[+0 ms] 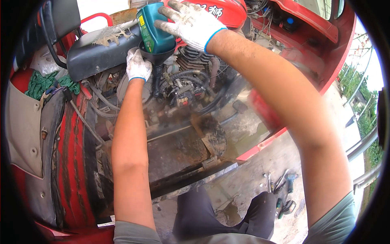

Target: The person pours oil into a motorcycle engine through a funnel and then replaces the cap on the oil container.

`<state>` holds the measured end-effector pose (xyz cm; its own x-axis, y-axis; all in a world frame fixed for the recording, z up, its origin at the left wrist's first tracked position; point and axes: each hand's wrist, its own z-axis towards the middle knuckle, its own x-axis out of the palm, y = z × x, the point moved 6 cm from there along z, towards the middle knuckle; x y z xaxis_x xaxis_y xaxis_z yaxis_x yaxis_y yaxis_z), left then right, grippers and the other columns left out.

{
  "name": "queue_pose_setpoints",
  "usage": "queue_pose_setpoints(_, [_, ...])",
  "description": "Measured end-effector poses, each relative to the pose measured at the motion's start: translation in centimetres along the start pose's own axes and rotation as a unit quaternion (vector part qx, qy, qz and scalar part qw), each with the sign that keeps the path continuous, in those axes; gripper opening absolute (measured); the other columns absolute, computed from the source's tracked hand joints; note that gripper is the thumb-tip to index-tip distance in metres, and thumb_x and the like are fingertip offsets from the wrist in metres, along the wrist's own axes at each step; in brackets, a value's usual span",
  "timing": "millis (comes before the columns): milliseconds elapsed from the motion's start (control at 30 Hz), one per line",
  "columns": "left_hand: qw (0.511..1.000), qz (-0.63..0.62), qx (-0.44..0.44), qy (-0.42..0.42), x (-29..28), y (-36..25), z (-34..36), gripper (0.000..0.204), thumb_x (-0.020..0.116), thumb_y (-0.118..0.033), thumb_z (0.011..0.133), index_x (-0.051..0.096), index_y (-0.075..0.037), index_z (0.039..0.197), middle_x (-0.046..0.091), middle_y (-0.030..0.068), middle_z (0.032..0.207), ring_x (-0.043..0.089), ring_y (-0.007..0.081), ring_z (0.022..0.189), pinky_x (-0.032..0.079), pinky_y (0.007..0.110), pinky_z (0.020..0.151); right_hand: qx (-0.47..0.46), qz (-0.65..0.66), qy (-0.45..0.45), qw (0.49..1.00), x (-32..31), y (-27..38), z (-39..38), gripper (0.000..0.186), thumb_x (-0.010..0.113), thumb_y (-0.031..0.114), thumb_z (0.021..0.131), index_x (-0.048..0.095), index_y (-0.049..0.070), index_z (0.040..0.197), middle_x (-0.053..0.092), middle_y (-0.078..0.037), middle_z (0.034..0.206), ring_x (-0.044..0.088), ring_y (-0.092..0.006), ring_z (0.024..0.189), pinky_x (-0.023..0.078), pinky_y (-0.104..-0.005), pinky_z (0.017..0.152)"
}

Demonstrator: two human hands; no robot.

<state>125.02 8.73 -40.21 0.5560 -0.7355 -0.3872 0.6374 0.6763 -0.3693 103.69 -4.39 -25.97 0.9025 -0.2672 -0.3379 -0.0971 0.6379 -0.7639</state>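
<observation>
Nearest, dark trousers (203, 215) and grey sleeves at the lower edge. Farther up, right hand (191, 22) in a white glove, clasped around a green bottle (152, 28), tipped mouth-down into a black funnel (156, 57). Left hand (138, 66), gloved too, closed on the funnel rim, steadying it over the engine (183, 87). Pouring seemingly under way; how much remains in the bottle, impossible to tell. Funnel's lower end lost among hoses. Some tools (282, 191) on the floor at near right, too small to identify.

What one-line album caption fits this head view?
Gloved right hand tips a green bottle into a black funnel steadied by the left hand.
</observation>
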Motion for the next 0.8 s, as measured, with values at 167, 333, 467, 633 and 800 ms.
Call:
queue_pose_setpoints(167, [1.000,0.005,0.017,-0.007,0.2,0.9,-0.2,0.046,0.065,-0.015,0.083,0.066,0.006,0.123,0.058,0.0254,0.134,0.054,0.0443,0.127,0.046,0.048,0.109,0.114,0.084,-0.005,0.990,-2.3,1.9,-4.3,0.067,0.077,0.014,0.078,0.055,0.011,0.140,0.053,-0.018,0.143,0.053,-0.0382,0.132,0.049,-0.0494,0.106])
queue_pose_setpoints(333, [1.000,0.011,0.006,0.000,0.2,1.1,0.2,0.045,0.066,-0.018,0.084,0.066,0.006,0.122,0.057,0.0249,0.135,0.054,0.0441,0.126,0.045,0.048,0.110,0.263,0.239,0.086,0.931,-6.5,6.4,-16.3,0.065,0.074,0.011,0.077,0.053,0.005,0.138,0.058,-0.019,0.133,0.058,-0.0404,0.120,0.051,-0.0488,0.101])
queue_pose_setpoints(467, [1.000,-0.004,-0.005,0.016,-0.2,-0.4,0.5,0.045,0.065,-0.018,0.083,0.066,0.002,0.123,0.056,0.0233,0.135,0.054,0.0438,0.126,0.046,0.048,0.109,0.350,0.269,0.227,0.868,-7.7,11.0,-26.8,0.052,0.076,0.016,0.081,0.060,0.005,0.129,0.062,-0.017,0.121,0.063,-0.0386,0.110,0.053,-0.0485,0.093])
queue_pose_setpoints(633, [0.999,0.027,-0.013,0.033,0.3,0.4,0.4,0.049,0.066,-0.019,0.082,0.065,0.000,0.127,0.055,0.0245,0.138,0.053,0.0436,0.129,0.046,0.047,0.110,0.386,0.300,0.307,0.817,-7.4,15.1,-34.2,0.030,0.075,0.027,0.086,0.068,0.006,0.106,0.067,-0.017,0.098,0.067,-0.0384,0.096,0.055,-0.0488,0.083])
queue_pose_setpoints(800, [0.999,0.047,0.016,0.020,0.4,1.2,0.6,0.050,0.066,-0.020,0.083,0.065,-0.002,0.130,0.054,0.0240,0.140,0.053,0.0415,0.131,0.045,0.045,0.112,0.386,0.296,0.464,0.740,-5.3,15.3,-34.6,0.029,0.063,0.034,0.093,0.072,0.008,0.100,0.073,-0.020,0.093,0.071,-0.0392,0.093,0.057,-0.0496,0.085])
